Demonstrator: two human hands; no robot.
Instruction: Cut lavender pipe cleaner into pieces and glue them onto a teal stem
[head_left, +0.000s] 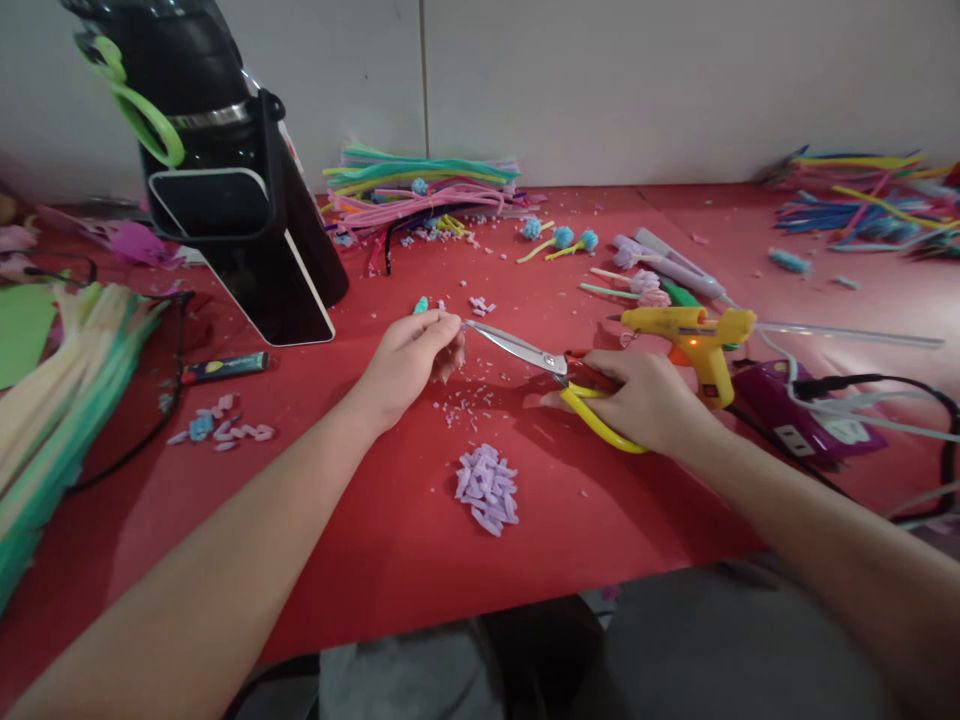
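From where I stand, the person's right hand is closed around the scissors, fingers through the red and yellow handles. The slim blades reach out from that grip toward the left hand, and their tips are right at its fingertips. The left hand has its thumb pressed down against the forefinger; whatever is pinched there is too small for me to make out.

Between the hands and nearer the person, a heap of lilac pieces lies on the red tabletop, with tiny clippings scattered just beyond it. A yellow glue gun lies just past the right hand, its small light glowing orange. Beyond the left hand, toward the wall, lies a bundle of pipe cleaners.
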